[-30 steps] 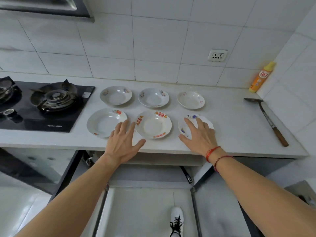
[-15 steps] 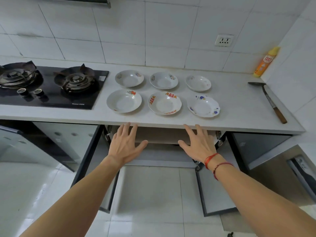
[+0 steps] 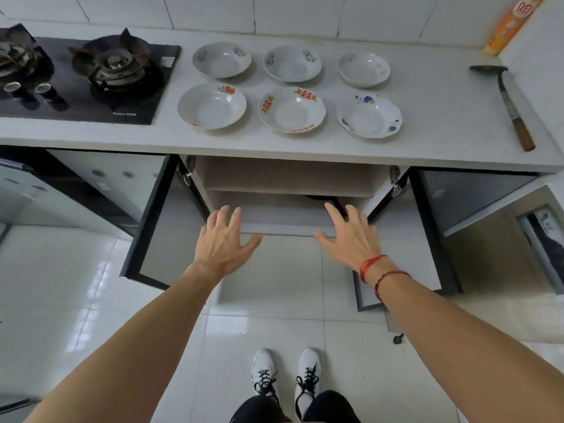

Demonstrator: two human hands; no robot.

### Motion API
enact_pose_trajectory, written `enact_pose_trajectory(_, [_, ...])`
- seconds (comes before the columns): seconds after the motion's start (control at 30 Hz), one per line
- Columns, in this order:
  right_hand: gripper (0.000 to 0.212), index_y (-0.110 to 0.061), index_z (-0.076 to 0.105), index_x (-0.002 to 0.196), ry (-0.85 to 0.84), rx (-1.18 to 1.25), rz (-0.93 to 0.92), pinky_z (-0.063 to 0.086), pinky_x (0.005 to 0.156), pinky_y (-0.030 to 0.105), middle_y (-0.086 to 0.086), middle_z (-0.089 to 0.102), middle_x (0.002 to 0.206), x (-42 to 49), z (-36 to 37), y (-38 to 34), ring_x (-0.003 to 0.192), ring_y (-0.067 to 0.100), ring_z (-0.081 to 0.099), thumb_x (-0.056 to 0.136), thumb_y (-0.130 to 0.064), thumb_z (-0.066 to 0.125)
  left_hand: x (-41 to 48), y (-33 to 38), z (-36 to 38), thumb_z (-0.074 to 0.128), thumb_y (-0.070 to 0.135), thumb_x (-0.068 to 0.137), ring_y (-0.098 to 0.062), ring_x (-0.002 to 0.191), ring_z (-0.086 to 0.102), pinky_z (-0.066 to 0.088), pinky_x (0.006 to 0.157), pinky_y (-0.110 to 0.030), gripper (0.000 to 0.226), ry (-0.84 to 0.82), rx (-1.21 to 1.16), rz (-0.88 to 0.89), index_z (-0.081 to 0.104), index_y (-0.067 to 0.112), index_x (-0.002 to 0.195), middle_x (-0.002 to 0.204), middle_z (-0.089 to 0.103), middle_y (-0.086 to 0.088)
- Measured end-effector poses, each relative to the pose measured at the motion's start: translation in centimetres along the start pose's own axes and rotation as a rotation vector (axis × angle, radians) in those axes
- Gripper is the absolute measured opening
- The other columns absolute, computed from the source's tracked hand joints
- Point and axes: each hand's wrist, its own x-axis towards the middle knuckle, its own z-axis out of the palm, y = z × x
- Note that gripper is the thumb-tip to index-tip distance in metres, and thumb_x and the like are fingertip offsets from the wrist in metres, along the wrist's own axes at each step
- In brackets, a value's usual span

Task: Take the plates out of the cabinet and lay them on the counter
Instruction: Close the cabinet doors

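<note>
Up past both sets of fingers, on the white table (image 3: 427, 96), six plates sit in two rows of three, none touching: back row is a plain floral one (image 3: 222, 59), another (image 3: 292, 63) and a smaller one (image 3: 363, 69); front row is one with a red-orange mark on the rim (image 3: 211, 105), one with red and orange patterns (image 3: 292, 109) and a scalloped one with blue flowers (image 3: 369, 116). Only one view, from the head camera, looking down. Left hand (image 3: 221, 241) and right hand (image 3: 351, 236) are both out in front of the open cabinet (image 3: 290, 178), palms down, fingers spread and relaxed, holding nothing and touching nothing as far as I can see. Right wrist has red string bracelets (image 3: 374, 270). Beyond the fingertips the cabinet shows a shelf and a bare lower level, with something dark (image 3: 323, 198) just past the right fingers, too hidden to tell what. Both cabinet doors hang open, one outside the left hand (image 3: 152, 227), one outside the right (image 3: 433, 233). Far left of the hands there's a black gas stove (image 3: 91, 77); far right on the table lies a spatula with a wooden handle (image 3: 509, 102), and an orange bottle (image 3: 509, 24) leans in the corner. White sneakers (image 3: 287, 370) on the tile floor (image 3: 76, 300) below the arms.
</note>
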Motion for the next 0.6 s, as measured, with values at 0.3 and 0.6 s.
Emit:
enact_pose_trajectory(0.3, [0.069,-0.036,0.022,0.153,-0.103,0.034,-0.149,0.037,0.099,0.045,0.014,0.029,0.153,0.4,3.9,-7.5,0.129,0.034,0.039,0.091,-0.060,0.042,-2.9,-6.2,0.3,0.043,0.065,0.088,-0.033,0.142,0.026,0.034,0.109,-0.048,0.077,0.005,-0.002,-0.195,0.031,0.017,0.146,0.154,0.030,-0.013])
enact_pose_trajectory(0.6, [0.071,-0.034,0.023,0.153,-0.155,0.020,-0.320,0.040,0.095,0.045,0.013,0.035,0.147,2.7,9.0,-15.4,0.121,0.033,0.043,0.091,-0.062,0.041,-3.5,-16.5,-0.3,0.049,0.061,0.086,-0.035,0.133,0.034,0.039,0.105,-0.048,0.075,0.057,-0.058,-0.499,0.034,0.014,0.142,0.145,0.039,-0.014])
